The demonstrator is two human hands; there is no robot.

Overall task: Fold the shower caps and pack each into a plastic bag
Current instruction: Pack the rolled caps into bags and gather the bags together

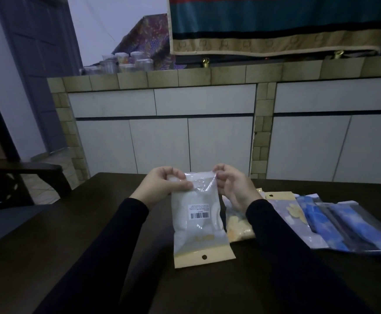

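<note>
Presently: filled bag held at its open end by both hands

Both hands are working at the far end of a clear plastic bag with a pale yellow header strip and a barcode label, which is holding a folded white shower cap. The left hand is pinching the bag's upper left edge between thumb and curled fingers. The right hand is pinching the upper right corner of the flap with its fingertips. The bag is lying lengthwise on the dark wooden table, header strip nearest the person, far end lifted slightly by the hands. Just beside it, partly under the right forearm, a bag with a yellow-patterned cap is resting. Further right, a row of packed bags with lilac and blue caps is lying overlapped on the table
</note>
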